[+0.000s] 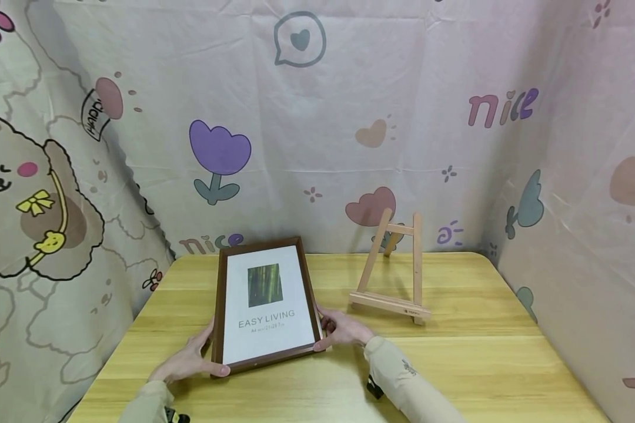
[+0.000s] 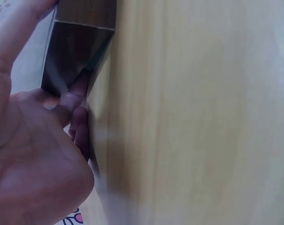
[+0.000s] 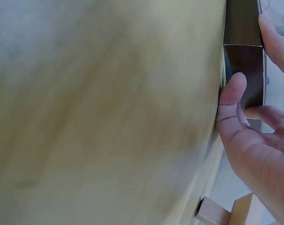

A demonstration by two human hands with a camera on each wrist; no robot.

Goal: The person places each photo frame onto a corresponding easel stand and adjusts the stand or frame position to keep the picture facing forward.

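Note:
A picture frame (image 1: 220, 305) with a brown border lies face up near the left side of the table, turned slightly. Behind its glazing is a white sheet (image 1: 243, 346) printed "EASY LIVING" with a small green picture. My left hand (image 1: 190, 355) grips the lower left corner, thumb on the front border. In the left wrist view, fingers (image 2: 76, 91) curl beneath the frame's dark edge (image 2: 66, 51). At the lower right corner my right hand (image 1: 344, 329) holds the frame, its thumb on the border. A fingertip (image 3: 234, 86) reaches under the edge in the right wrist view.
A small wooden easel (image 1: 418, 264) stands at the back right of the table (image 1: 481, 352), right of the frame. Part of its wood (image 3: 214, 211) shows low in the right wrist view. Printed cloth (image 1: 307, 117) hangs behind the table and along both sides.

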